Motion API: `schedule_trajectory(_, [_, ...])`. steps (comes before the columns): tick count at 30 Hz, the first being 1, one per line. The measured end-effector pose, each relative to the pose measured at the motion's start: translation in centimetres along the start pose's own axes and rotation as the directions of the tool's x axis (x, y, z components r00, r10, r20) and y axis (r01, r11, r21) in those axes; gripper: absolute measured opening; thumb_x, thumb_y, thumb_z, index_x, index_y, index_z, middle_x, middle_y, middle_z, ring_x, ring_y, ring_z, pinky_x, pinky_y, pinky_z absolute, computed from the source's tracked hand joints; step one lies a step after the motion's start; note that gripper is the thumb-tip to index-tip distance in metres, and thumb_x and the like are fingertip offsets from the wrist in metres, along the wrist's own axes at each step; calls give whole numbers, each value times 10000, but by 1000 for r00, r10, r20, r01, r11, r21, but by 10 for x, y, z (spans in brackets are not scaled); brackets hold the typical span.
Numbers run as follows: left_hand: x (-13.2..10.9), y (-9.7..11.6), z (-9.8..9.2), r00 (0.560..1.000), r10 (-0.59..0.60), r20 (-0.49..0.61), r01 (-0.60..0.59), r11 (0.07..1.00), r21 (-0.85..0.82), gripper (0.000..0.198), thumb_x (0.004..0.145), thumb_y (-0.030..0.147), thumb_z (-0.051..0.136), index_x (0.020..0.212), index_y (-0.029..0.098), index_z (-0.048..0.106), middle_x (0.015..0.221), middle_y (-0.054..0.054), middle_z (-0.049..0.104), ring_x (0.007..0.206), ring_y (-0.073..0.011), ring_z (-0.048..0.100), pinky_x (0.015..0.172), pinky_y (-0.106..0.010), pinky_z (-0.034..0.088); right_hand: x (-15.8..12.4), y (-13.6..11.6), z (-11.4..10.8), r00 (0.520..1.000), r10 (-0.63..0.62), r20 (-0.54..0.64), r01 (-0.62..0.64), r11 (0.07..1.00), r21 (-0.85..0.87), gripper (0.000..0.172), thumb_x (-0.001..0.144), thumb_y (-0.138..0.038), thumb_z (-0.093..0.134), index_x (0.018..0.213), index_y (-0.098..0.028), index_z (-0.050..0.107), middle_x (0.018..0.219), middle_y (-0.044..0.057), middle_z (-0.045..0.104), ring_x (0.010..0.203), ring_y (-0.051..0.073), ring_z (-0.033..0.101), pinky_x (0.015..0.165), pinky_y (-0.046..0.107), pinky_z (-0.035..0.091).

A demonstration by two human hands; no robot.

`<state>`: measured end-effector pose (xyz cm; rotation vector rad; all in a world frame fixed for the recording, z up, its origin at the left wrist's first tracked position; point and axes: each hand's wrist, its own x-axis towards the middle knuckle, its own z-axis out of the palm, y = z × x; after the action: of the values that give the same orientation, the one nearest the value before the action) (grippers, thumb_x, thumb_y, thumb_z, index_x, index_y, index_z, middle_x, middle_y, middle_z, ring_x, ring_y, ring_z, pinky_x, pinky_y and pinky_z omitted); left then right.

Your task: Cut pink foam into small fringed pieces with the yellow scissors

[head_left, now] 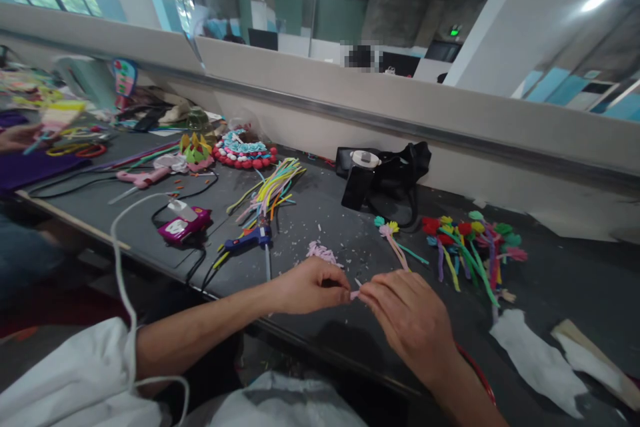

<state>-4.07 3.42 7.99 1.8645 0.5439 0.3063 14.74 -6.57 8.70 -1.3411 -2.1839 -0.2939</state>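
Observation:
Above the table's front edge, my left hand (320, 287) pinches a short pink fuzzy piece (355, 295), which looks like pipe cleaner. My right hand (413, 313) meets it from the other side, fingers closed on the same piece. A thin pale tip shows by the right fingertips; I cannot tell what it is. Just beyond my hands lies a small heap of short pink pieces (323, 253) with white bits scattered around. A blue glue gun (250, 238) rests left of the heap, near a bundle of pastel pipe cleaners (273, 193).
Pipe cleaner flowers (465, 237) and white cloth-like scraps (537, 360) lie to the right. A black bag (400, 170) sits by the partition. Leftward are a purple power strip (185, 225), a pink glue gun (145, 177) and another person's hand (20, 138). A white cable crosses my left arm.

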Motion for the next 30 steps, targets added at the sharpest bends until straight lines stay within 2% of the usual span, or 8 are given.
schedule_trajectory(3, [-1, 7, -1, 997, 50, 53, -50, 999, -11, 227, 828, 289, 563, 827, 109, 703, 658, 10, 597, 598, -86, 452, 555, -184, 341, 3, 5, -5, 1000, 6, 0, -6, 998, 58, 128, 939, -236, 539, 886, -202, 651, 822, 27, 660, 773, 152, 574, 741, 305, 392])
schedule_trajectory(6, [-1, 11, -2, 997, 54, 52, -46, 989, -141, 199, 813, 288, 601, 803, 111, 690, 659, 14, 592, 591, -77, 451, 553, -176, 342, 5, 7, -6, 999, 43, -29, -39, 991, 129, 132, 937, -250, 547, 866, -205, 648, 804, 20, 663, 784, 146, 591, 760, 290, 408])
schedule_trajectory(11, [-1, 11, 0, 999, -49, 16, 51, 912, -408, 214, 760, 325, 682, 762, 111, 673, 582, 41, 512, 498, -48, 353, 460, -176, 248, 2, 3, 2, 977, 209, -45, -188, 940, 284, 85, 922, -243, 570, 868, -215, 630, 804, 3, 658, 764, 135, 595, 731, 254, 433])
schedule_trajectory(18, [4, 7, 18, 959, -167, -228, -4, 797, -603, 225, 731, 344, 695, 755, 126, 644, 577, 43, 492, 435, -42, 286, 405, -198, 185, -7, -17, 26, 922, 370, -118, -309, 883, 352, 112, 922, -180, 525, 882, -209, 625, 741, -16, 611, 652, 101, 559, 629, 208, 420])
schedule_trajectory(21, [7, 5, 26, 916, -84, -393, -91, 909, -407, 231, 778, 351, 641, 738, 123, 650, 566, 35, 495, 473, -61, 351, 441, -197, 252, -9, -22, 33, 907, 394, -149, -334, 887, 318, 116, 917, -179, 519, 887, -197, 629, 749, -7, 618, 677, 105, 574, 665, 213, 428])
schedule_trajectory(24, [10, 4, 29, 856, 112, -505, -155, 987, -43, 208, 824, 284, 586, 719, 121, 662, 595, 11, 553, 542, -82, 442, 514, -205, 320, -11, -25, 35, 897, 415, -155, -357, 884, 302, 118, 908, -186, 524, 863, -195, 632, 716, -12, 607, 648, 101, 569, 644, 205, 425])
schedule_trajectory(27, [12, -2, 29, 797, 337, -501, -221, 935, 278, 173, 855, 213, 544, 750, 130, 654, 639, -4, 593, 596, -95, 506, 569, -209, 358, -11, -26, 34, 887, 442, -134, -387, 869, 307, 120, 901, -201, 527, 834, -195, 626, 695, -19, 602, 624, 95, 566, 613, 192, 421])
schedule_trajectory(30, [12, -9, 30, 781, 497, -378, -276, 818, 504, 163, 889, 172, 474, 833, 137, 622, 698, -22, 607, 648, -113, 542, 601, -214, 386, -12, -25, 34, 886, 448, -121, -401, 869, 290, 124, 893, -206, 523, 806, -198, 611, 686, -20, 602, 614, 99, 566, 603, 193, 419])
